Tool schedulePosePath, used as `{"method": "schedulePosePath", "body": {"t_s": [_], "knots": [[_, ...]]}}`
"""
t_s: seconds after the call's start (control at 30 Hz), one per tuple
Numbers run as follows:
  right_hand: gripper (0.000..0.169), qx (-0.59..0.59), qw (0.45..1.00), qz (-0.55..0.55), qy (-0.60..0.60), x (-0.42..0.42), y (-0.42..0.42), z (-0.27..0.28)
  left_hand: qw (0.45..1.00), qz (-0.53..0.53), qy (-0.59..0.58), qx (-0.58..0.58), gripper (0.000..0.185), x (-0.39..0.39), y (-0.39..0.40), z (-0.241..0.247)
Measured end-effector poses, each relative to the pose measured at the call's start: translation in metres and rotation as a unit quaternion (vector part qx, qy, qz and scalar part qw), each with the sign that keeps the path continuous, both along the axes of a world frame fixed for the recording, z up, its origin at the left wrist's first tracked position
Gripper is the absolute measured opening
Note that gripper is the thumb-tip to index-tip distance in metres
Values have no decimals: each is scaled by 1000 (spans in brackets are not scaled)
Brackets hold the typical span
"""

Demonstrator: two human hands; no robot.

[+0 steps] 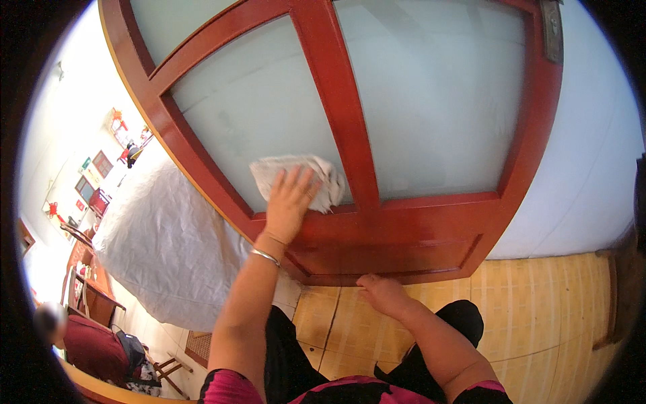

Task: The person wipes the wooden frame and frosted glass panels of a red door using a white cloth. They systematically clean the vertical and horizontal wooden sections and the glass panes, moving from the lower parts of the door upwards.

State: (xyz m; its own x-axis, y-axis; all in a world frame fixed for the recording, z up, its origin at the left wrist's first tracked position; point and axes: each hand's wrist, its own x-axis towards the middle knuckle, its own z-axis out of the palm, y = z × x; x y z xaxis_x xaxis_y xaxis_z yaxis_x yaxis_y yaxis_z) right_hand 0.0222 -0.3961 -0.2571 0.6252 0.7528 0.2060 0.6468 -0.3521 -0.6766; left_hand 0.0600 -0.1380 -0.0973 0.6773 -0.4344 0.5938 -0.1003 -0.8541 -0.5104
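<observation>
My left hand (291, 199) lies spread on a pale cloth (325, 184), pressing it against the lower left frosted glass pane (247, 106) of a red wooden door (348, 101). The cloth reaches the pane's bottom corner beside the middle upright. A metal bangle (266, 256) is around my left wrist. Lower down, my right hand (381, 295) is near the door's bottom edge with its fingers curled; whether they touch the door or hold anything, I cannot tell. A second frosted pane (439, 101) is right of the upright.
A large object under a silvery cover (166, 242) stands left of the door. A person in a dark red top (96, 348) is at the lower left, near wooden furniture (93, 298). Yellow tiles (540, 303) cover the floor. A metal lock plate (553, 30) is on the door's right edge.
</observation>
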Motion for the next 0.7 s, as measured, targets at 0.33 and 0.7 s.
{"method": "schedulePosePath", "body": {"t_s": [0.33,0.7], "knots": [[24,-109,993,47,-21,-4,8,-7,942,-86,-299,-129,65,24,49,174],[18,-108,982,137,-69,-23,2,13,957,-29,-239,-165,59,19,28,28]]}}
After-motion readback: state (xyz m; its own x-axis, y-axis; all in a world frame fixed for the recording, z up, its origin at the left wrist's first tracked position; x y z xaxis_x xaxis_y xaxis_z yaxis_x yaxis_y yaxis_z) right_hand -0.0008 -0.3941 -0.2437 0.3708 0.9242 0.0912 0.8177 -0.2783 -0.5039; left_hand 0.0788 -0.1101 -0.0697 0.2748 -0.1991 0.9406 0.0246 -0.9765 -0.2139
